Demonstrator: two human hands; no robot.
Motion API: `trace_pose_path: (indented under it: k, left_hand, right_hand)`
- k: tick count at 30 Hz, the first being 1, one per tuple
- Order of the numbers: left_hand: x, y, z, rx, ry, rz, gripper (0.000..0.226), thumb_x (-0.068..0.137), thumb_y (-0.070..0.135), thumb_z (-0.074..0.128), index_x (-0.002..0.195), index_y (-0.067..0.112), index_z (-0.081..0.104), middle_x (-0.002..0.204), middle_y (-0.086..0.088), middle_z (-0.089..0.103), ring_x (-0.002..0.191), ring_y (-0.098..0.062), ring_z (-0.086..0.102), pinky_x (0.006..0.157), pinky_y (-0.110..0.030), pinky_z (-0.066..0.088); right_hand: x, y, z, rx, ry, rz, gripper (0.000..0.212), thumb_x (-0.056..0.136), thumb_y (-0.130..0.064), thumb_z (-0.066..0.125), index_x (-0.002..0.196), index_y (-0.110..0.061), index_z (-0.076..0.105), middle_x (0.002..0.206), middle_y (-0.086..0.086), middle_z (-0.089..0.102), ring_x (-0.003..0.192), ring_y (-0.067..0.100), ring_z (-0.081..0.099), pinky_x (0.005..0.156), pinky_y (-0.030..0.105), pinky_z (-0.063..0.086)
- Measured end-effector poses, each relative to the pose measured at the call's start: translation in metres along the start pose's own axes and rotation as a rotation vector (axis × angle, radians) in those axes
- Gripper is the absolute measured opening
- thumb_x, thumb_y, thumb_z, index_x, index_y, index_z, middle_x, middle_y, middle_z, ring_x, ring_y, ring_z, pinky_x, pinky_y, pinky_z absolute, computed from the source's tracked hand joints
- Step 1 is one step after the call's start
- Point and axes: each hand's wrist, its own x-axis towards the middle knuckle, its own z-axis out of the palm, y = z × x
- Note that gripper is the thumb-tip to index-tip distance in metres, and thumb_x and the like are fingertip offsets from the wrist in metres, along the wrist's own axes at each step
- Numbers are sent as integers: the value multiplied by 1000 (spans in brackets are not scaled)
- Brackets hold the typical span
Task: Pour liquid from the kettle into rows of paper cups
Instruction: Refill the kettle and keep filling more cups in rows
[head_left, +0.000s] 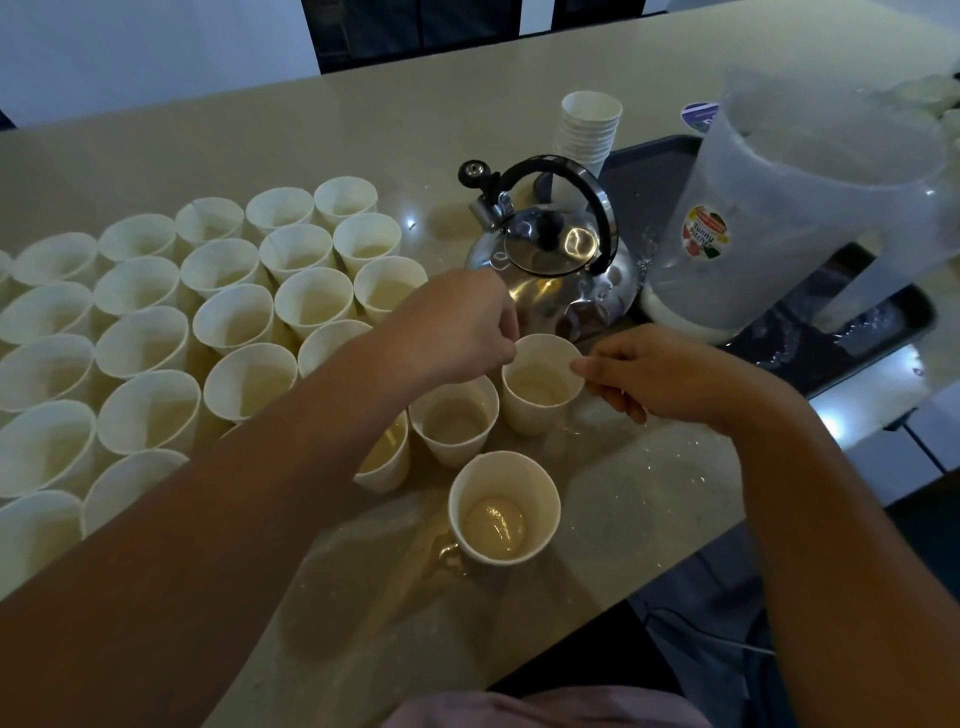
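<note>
Both hands (457, 322) (660, 376) pinch an upright cup (537, 397) before the kettle (556, 260).

Both hands pinch one paper cup (540, 384) by its rim, left hand (457, 325) and right hand (660, 376) on opposite sides, just before the steel kettle (556, 260) (lid on); filled cups (218, 312) crowd the counter (363, 119) leftward.
</note>
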Motion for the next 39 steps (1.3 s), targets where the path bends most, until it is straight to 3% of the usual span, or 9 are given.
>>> trace_pose_path:
  k: [4, 9, 14, 18, 23, 29, 32, 36, 39]
  left_hand:
    - [0, 1, 2, -68, 4, -10, 18, 87, 22, 73, 105, 22, 77, 99, 5, 74, 87, -8, 66, 79, -27, 55]
    - [-2, 6, 5, -157, 45, -49, 18, 83, 22, 77, 101, 22, 77, 87, 9, 70, 79, -3, 63, 68, -18, 48]
    - [-6, 11, -9, -315, 157, -72, 17, 83, 22, 76, 100, 22, 74, 86, 11, 66, 78, -1, 62, 63, -14, 46]
    - [-14, 19, -37, -360, 250, -83, 18, 84, 24, 76, 101, 24, 74, 78, 14, 63, 69, 3, 61, 53, -8, 43]
    - [-37, 4, -82, -360, 431, -167, 13, 84, 30, 77, 96, 27, 73, 79, 17, 62, 72, -1, 61, 56, -13, 40]
    - [-92, -44, -129, -302, 630, -331, 9, 84, 35, 74, 88, 28, 71, 78, 15, 63, 70, -3, 59, 57, -16, 38]
    - [-128, -75, -143, -296, 702, -450, 4, 85, 33, 71, 85, 30, 68, 78, 13, 65, 69, -4, 59, 54, -19, 37]
    - [-183, -118, -150, -325, 817, -590, 2, 82, 30, 70, 81, 29, 70, 75, 10, 67, 67, -5, 60, 56, -25, 44]
    - [-225, -149, -151, -393, 918, -687, 3, 78, 26, 70, 78, 28, 72, 73, 6, 71, 69, -6, 67, 69, -33, 57]
  right_hand:
    - [0, -7, 2, -30, 4, -28, 35, 103, -32, 53, 82, -8, 64, 59, -3, 56, 52, 6, 50, 59, 23, 44]
    - [0, -15, -1, -37, 64, -45, 32, 101, -28, 57, 78, -8, 66, 64, 3, 55, 62, 18, 49, 64, 36, 42]
    - [-5, -36, -21, -111, 127, -102, 31, 101, -28, 56, 80, -8, 69, 61, -1, 57, 56, 10, 50, 62, 27, 42]
    - [-3, -64, -41, -123, 184, -175, 30, 99, -28, 58, 76, -12, 70, 61, 1, 64, 57, 7, 56, 66, 29, 44]
    - [6, -121, -50, -111, 194, -267, 27, 96, -30, 64, 80, -10, 74, 72, 10, 69, 68, 22, 59, 70, 37, 48]
    - [11, -213, -15, -241, 106, -491, 33, 100, -31, 58, 76, -14, 73, 69, 4, 65, 62, 14, 52, 63, 27, 43]
    - [24, -259, 16, -262, 42, -587, 33, 97, -27, 58, 77, -4, 69, 66, 5, 57, 60, 15, 46, 63, 29, 41]
    - [42, -310, 64, -299, -8, -701, 29, 94, -27, 59, 81, -4, 72, 67, 4, 59, 59, 15, 47, 57, 26, 39]
    - [49, -344, 106, -365, -68, -777, 30, 94, -29, 59, 79, -8, 73, 70, 4, 61, 58, 12, 49, 55, 23, 40]
